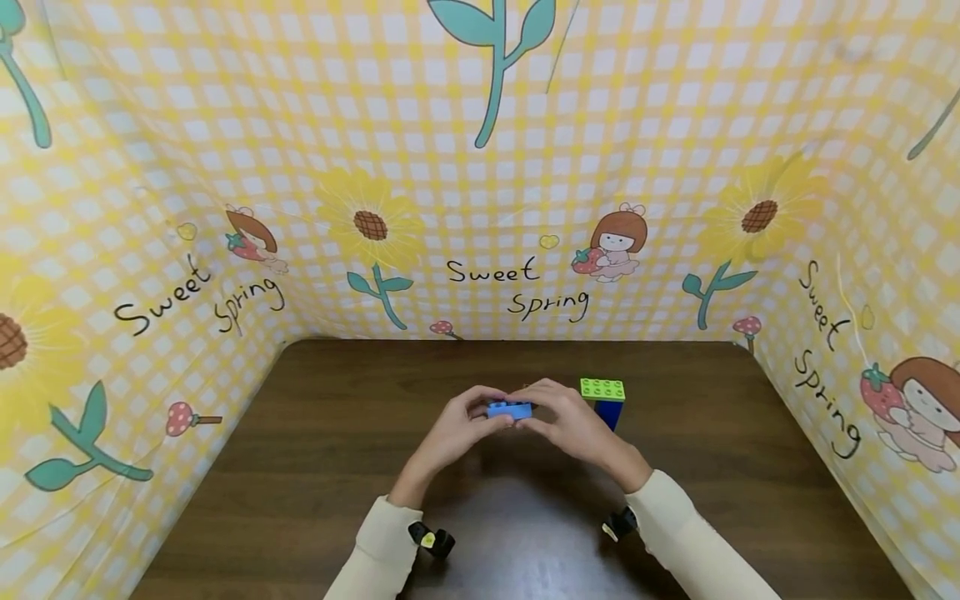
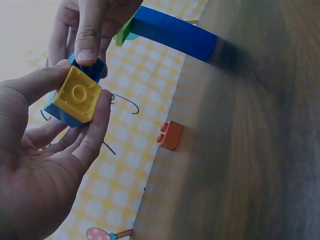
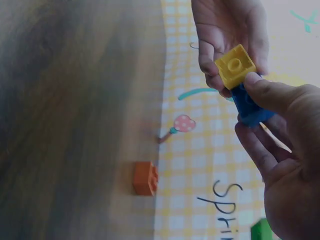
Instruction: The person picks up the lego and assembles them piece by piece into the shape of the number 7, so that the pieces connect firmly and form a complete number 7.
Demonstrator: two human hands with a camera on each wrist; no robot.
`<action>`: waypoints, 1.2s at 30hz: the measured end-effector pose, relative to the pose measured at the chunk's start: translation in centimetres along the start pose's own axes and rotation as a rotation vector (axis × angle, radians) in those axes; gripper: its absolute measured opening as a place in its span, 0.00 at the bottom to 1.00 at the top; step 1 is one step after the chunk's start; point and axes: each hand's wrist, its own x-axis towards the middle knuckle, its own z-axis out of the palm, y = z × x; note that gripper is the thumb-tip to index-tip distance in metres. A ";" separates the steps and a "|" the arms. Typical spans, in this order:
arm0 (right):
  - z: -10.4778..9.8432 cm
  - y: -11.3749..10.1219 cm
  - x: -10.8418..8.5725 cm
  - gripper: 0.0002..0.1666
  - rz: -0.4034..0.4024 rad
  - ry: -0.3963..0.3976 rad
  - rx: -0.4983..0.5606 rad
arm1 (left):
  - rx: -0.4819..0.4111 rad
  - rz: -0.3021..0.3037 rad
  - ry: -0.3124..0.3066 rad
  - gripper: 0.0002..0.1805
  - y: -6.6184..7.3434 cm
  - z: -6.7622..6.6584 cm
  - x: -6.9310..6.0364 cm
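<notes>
Both hands meet above the table around a small joined group of toy building bricks. My left hand [image 1: 455, 427] grips a yellow brick [image 2: 78, 95], its hollow underside facing the left wrist camera. A blue brick [image 1: 509, 412] is joined to it, and my right hand [image 1: 567, 419] holds this between thumb and fingers. In the right wrist view the yellow brick [image 3: 235, 66] overlaps one end of the blue brick [image 3: 251, 108], with the right thumb beside the yellow one. Fingers hide part of how the bricks meet.
Right of the hands stands an upright dark blue stack [image 1: 609, 413] topped by a lime-green brick [image 1: 602, 389]. An orange brick [image 2: 171, 135] sits on the brown wooden table [image 1: 337, 467], beyond the hands. Yellow checked cloth [image 1: 480, 192] encloses the back and sides.
</notes>
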 end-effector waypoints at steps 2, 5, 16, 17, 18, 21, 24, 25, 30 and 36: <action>-0.7 -0.1 -0.3 0.25 -0.012 0.008 0.000 | 0.018 0.013 0.012 0.24 0.2 0.2 0.2; -1.7 -0.1 -0.7 0.26 -0.036 0.036 -0.003 | 0.028 0.038 0.029 0.23 0.6 0.4 0.4; -6.6 0.7 -2.5 0.19 -0.067 0.269 -0.077 | 0.017 0.084 0.089 0.22 1.1 0.0 0.4; -7.0 1.0 -2.8 0.20 -0.049 0.281 -0.093 | 0.021 0.093 0.089 0.21 1.0 0.0 0.4; -7.3 1.1 -3.1 0.21 -0.026 0.289 -0.107 | 0.024 0.103 0.087 0.21 1.0 0.0 0.3; -8.1 1.8 -4.0 0.25 0.058 0.281 -0.146 | 0.035 0.114 0.088 0.19 1.0 -0.1 0.2; -8.5 2.5 -5.0 0.30 0.166 0.229 -0.132 | 0.029 0.115 0.093 0.18 1.0 -0.1 0.1; -8.6 2.8 -5.2 0.32 0.205 0.207 -0.117 | 0.027 0.115 0.096 0.18 1.1 -0.1 0.1; -8.3 4.3 -6.3 0.39 0.355 0.111 -0.021 | 0.021 0.114 0.109 0.18 1.2 -0.1 0.0; -7.2 5.7 -6.8 0.31 0.392 0.117 0.042 | 0.020 0.109 0.135 0.15 1.2 -0.1 0.0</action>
